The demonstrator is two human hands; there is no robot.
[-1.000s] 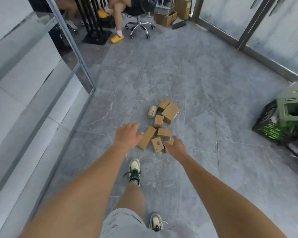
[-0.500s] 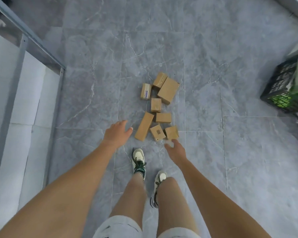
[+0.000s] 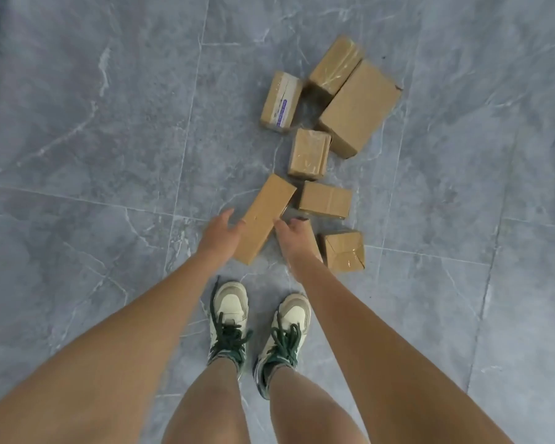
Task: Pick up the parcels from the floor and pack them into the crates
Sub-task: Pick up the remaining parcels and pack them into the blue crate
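Parcel (image 3: 297, 223) behind right hand (image 3: 297, 243)

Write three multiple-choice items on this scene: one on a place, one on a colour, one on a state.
1. Where in the cluster is the labelled parcel?
A. far left
B. nearest the shoes
C. far right

2. What colour are the shoelaces?
A. red
B. white
C. dark green

3. How is the long parcel?
A. packed in a crate
B. lying on the floor between the left hand and right hand
C. stacked on another parcel

Answers: 1 A, no parcel lies further left at the far end; 2 C, both shoes show dark green laces; 3 B, it lies flat on the tiles with a hand on each side.
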